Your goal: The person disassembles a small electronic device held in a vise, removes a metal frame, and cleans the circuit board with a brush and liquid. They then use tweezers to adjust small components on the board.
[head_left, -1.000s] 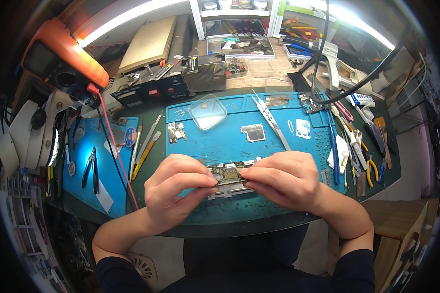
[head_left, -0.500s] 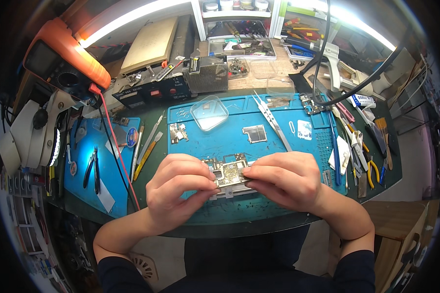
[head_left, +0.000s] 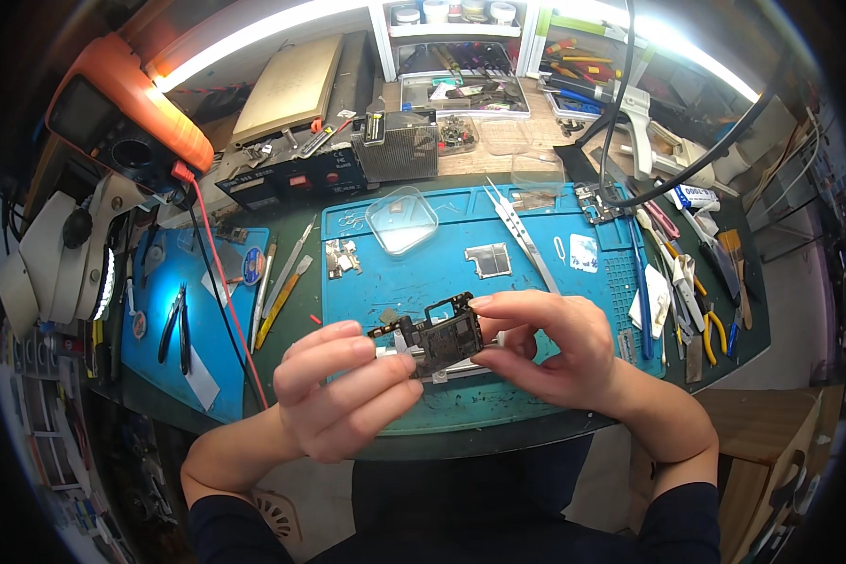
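My right hand (head_left: 559,348) pinches the right edge of a dark, irregular circuit board (head_left: 446,343) between thumb and finger, with the board tilted up. My left hand (head_left: 343,395) has its curled fingers on the board's lower left, and its thumb is hidden. Beneath the board, a silver metal fixture (head_left: 453,374) lies on the blue work mat (head_left: 404,282). Beyond my hands are a silver shield piece (head_left: 487,259), white tweezers (head_left: 522,235), a clear lidded box (head_left: 401,218) and small metal parts (head_left: 343,258).
An orange multimeter (head_left: 132,117), a white lamp-like fixture (head_left: 56,254) and pliers on a second mat (head_left: 221,348) stand left. A black power unit (head_left: 291,179) and trays (head_left: 462,91) line the back. Right are knives, brushes (head_left: 733,249), yellow pliers (head_left: 714,334) and a looping cable (head_left: 696,169).
The board has turned from a flat, pale gold face to a raised, dark face. My left fingers have shifted down and curled over; my right thumb and finger have spread around the board's edge.
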Tool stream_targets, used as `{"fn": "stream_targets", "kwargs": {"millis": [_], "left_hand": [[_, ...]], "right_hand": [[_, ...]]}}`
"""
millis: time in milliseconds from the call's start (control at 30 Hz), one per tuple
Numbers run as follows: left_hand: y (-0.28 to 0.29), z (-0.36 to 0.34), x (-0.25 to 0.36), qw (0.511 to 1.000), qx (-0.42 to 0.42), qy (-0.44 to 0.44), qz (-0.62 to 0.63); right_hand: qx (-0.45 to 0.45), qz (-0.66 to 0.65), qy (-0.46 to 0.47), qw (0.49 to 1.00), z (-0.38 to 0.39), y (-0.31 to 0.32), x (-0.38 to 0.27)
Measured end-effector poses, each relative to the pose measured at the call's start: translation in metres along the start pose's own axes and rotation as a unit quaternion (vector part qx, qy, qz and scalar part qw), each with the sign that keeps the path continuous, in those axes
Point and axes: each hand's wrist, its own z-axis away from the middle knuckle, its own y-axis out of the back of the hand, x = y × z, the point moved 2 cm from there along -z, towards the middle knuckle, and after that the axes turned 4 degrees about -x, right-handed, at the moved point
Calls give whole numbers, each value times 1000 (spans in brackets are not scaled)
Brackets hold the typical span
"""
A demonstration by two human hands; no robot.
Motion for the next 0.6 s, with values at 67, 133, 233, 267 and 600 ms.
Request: {"fn": "stream_targets", "kwargs": {"millis": [67,133,233,267,600], "left_hand": [[-3,1,-3,999,-15,27,29],[-4,-3,-5,994,-28,68,80],[-6,-6,-10,957,-30,178,229],[-6,-5,-12,943,-29,200,266],[-11,2,-15,915,-36,237,324]], "right_hand": [[-13,1,-5,1000,-1,1,-2],[-29,0,-1,1000,-1,3,-1],[-22,3,-9,1000,-1,3,-3],[-15,5,-13,1000,-2,3,-4],[0,19,-9,1000,-4,4,-3]]}}
